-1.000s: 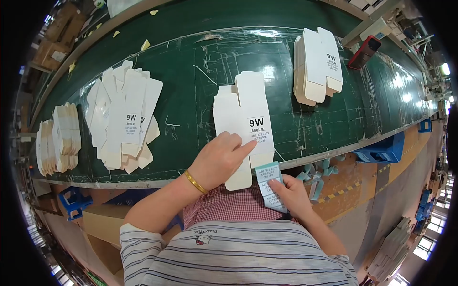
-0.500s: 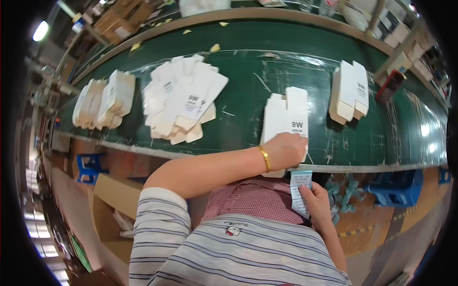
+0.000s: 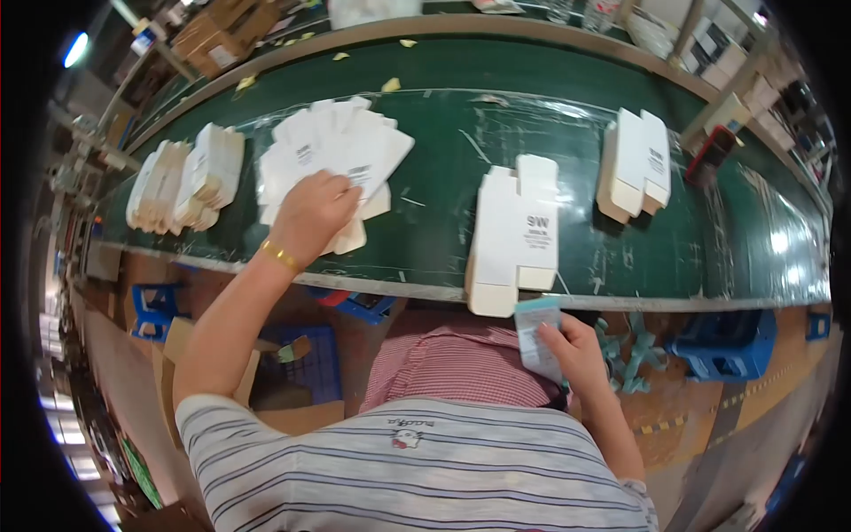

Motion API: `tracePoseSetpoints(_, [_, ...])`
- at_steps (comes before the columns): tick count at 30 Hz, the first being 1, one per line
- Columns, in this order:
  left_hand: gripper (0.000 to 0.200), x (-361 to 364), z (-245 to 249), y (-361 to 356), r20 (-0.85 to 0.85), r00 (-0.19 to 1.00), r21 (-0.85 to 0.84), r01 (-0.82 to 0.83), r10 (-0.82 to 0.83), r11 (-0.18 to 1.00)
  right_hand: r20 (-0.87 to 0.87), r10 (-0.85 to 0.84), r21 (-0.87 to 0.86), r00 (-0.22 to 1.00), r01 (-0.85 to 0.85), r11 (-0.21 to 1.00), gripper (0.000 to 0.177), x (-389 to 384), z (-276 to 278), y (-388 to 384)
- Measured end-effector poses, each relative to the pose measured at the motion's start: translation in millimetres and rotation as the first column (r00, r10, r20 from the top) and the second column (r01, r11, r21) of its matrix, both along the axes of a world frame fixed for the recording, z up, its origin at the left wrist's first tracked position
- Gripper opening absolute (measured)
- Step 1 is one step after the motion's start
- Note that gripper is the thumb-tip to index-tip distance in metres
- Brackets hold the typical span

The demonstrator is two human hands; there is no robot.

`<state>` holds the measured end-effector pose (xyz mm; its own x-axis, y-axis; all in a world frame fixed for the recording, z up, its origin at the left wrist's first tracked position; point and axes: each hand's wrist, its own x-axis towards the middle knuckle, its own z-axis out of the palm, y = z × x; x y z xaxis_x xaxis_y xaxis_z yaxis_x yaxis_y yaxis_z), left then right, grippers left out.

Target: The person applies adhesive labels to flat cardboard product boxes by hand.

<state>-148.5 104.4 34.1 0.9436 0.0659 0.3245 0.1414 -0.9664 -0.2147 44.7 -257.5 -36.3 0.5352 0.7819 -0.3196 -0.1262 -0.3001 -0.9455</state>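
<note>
My left hand (image 3: 317,213), with a gold bracelet at the wrist, is on the front of a fanned pile of flat white cartons (image 3: 341,146). Its fingers are pressed together; what they grip, if anything, is hidden. My right hand (image 3: 576,353) pinches a strip of printed labels (image 3: 535,332) at the table's front edge. Just above that strip lies a stack of white cartons printed 9W (image 3: 514,235), partly over the edge.
Bundled cartons stand at the left (image 3: 211,168) and right (image 3: 636,164) of the green table (image 3: 425,195). A dark red phone (image 3: 712,155) lies at the right. Below are blue stools (image 3: 727,346), a blue crate (image 3: 315,355) and a cardboard box (image 3: 177,355).
My left hand has moved from the 9W stack leftward to the fanned pile. My right hand still holds the label strip, slightly further left in view.
</note>
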Motion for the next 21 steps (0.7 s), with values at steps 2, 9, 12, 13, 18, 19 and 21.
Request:
tracePoseSetpoints(2, [0.023,6,-18,-37,0.118,0.990,-0.311,-0.030,0.071,0.950,0.089,0.029,0.013,0.996,-0.030,0.999,0.023,3,3,4])
tracePoseSetpoints(9, [0.040,71,-43,-174,0.135,0.987,-0.981,0.145,-0.081,0.130,0.225,0.030,0.057,0.974,-0.044,0.997,0.024,7,3,6])
tracePoseSetpoints(12, [0.037,81,-50,-178,0.077,0.992,-0.993,0.085,-0.100,0.077,0.272,-0.054,0.116,0.961,0.023,0.993,0.026,8,8,5])
tracePoseSetpoints(13, [0.037,83,-50,-178,0.047,0.994,-0.998,0.050,-0.096,0.026,0.214,-0.131,0.168,0.968,0.096,0.981,0.027,3,13,11])
tracePoseSetpoints(18, [0.031,93,-44,-179,0.046,0.998,-0.996,0.043,-0.033,-0.082,0.103,-0.084,0.100,0.991,0.074,0.992,0.025,7,12,8])
tracePoseSetpoints(19, [0.030,94,-45,-177,0.083,0.996,-0.995,0.081,-0.041,-0.055,0.119,-0.090,0.087,0.989,0.080,0.993,0.023,7,11,9])
tracePoseSetpoints(21, [0.028,96,-49,-172,0.097,0.995,-0.995,0.097,-0.038,-0.001,0.151,-0.095,0.061,0.984,0.087,0.994,0.020,7,11,13])
